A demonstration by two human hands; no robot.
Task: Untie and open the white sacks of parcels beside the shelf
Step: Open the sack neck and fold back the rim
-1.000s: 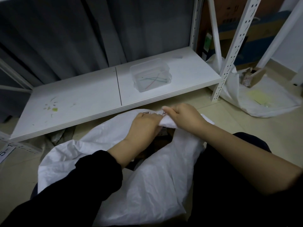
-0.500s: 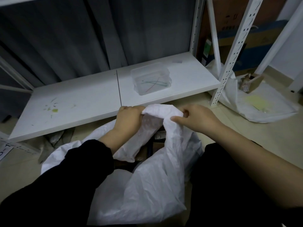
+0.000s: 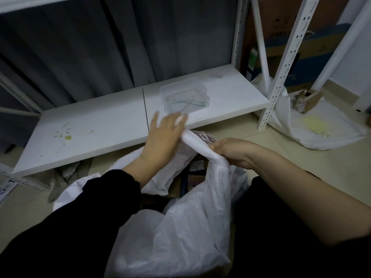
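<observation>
Grey curtain [image 3: 100, 47] hangs behind a low white shelf board [image 3: 100, 133], where a clear plastic box [image 3: 184, 97] of coloured strands sits near the front edge. On the floor just in front of that board, between the person's knees, stands the white sack [image 3: 190, 227]. Its mouth is already loose and parcels [image 3: 202, 137] show inside.

From my end, the right hand [image 3: 234, 151] grips a bunched stretch of the sack's rim with fingers curled tight round it. The left hand [image 3: 162, 135] is blurred, with fingers straight and spread, holding nothing that I can make out, its fingertips over the shelf edge just below the clear box.

My worry is that only one side of the rim is held. If the right hand pulls harder toward the body, the sack could tip and spill parcels, or the thin fabric could tear at the bunch. The loose far rim may slump over the opening. A quick left sweep could also knock the box.

A second white sack [image 3: 321, 133] lies past the upright [image 3: 281, 77], and I judge it needs checking too.
</observation>
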